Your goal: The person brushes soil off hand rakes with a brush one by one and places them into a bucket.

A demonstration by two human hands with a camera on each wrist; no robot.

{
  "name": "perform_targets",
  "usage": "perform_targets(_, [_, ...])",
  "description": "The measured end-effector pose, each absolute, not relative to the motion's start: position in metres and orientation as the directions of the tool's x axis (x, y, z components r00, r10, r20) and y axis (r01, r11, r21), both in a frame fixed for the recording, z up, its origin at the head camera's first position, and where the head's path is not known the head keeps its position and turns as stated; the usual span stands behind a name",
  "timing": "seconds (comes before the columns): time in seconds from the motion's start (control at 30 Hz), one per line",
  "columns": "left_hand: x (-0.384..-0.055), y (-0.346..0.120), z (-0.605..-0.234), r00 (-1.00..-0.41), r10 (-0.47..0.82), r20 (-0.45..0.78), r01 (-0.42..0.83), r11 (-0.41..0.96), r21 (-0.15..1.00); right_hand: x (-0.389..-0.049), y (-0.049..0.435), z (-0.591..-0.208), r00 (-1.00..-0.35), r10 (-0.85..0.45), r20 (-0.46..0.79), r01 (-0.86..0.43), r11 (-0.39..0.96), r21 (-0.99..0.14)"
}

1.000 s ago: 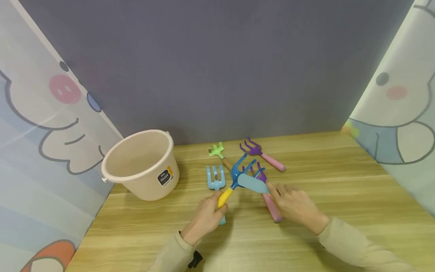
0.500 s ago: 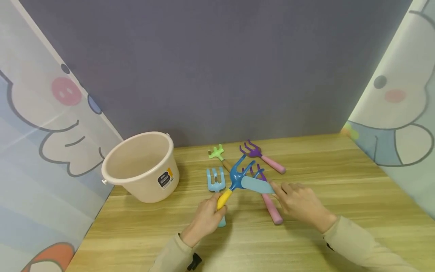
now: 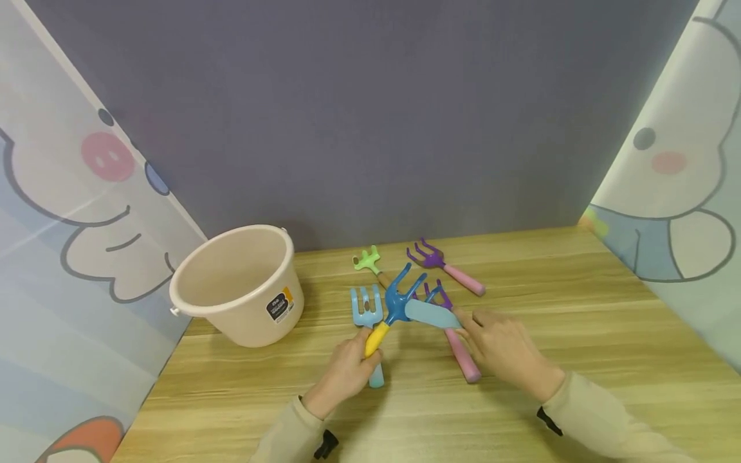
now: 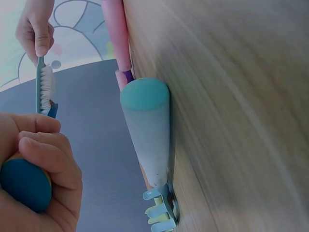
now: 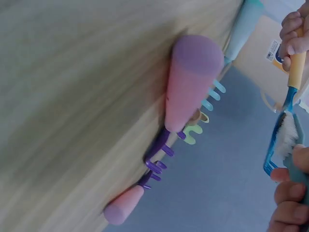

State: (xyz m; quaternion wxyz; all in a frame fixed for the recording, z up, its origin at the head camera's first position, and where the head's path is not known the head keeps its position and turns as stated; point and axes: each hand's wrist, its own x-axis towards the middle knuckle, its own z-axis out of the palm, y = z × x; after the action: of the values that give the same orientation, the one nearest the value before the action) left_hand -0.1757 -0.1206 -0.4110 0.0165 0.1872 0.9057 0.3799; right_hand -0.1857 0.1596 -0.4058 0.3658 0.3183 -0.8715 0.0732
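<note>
In the head view my left hand grips the yellow handle of a blue hand rake, its tines pointing up and away. My right hand holds a pale blue brush across the rake's head. White bristles press against the rake in the right wrist view. Both tools are held above the table. Below the left hand lies a light blue garden fork. A purple rake with a pink handle lies under the brush, its head partly covered.
A cream bucket stands at the left. Farther back lie a small green rake with a brown handle and another purple rake with a pink handle. A dark grey panel closes the wooden table's back edge.
The brush slid right along the rake's head, then back left with my right hand. The rake has shifted slightly left. Tools on the table and the bucket stay put.
</note>
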Motion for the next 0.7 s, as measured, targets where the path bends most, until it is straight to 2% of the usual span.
perform_targets(0.43, [-0.1737,-0.1213,-0.4027,-0.941,0.331,0.076,0.285,0.65,0.704,-0.1816,0.1533,-0.4083,-0.529,-0.464,0.71,-0.611,0.789,0.06])
perform_targets(0.7, [-0.1738,-0.1199,-0.4016,-0.94,0.332,0.073,0.284,0.646,0.708,-0.1792,0.1526,-0.409,-0.556,-0.438,0.707,-0.602,0.798,0.021])
